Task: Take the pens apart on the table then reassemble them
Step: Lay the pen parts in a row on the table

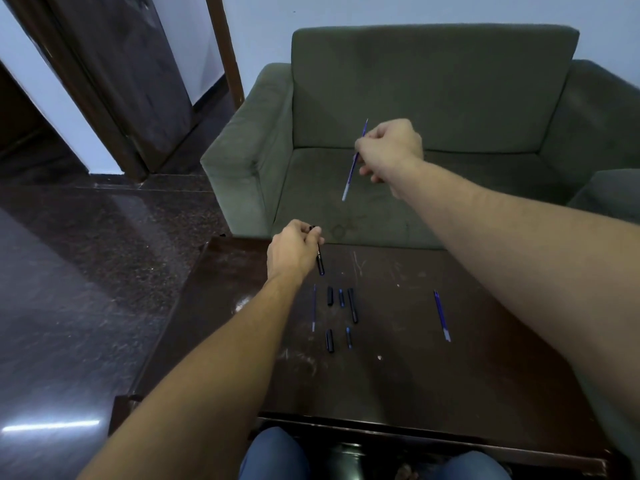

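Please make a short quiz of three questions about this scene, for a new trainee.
1. True or false: the right hand holds a blue refill in the air.
2. What does the left hand hold? A) black barrel B) spring C) nothing
3. How many refills lie on the table?

Key: 1 true. 2 A. 3 two: the thin refill beside the black parts and the lone refill to the right.

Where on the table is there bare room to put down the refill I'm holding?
Bare: the table between the parts cluster and the lone refill, right of that refill, and the near edge. Crowded: below the left hand holding the barrel. Right hand holds your refill.
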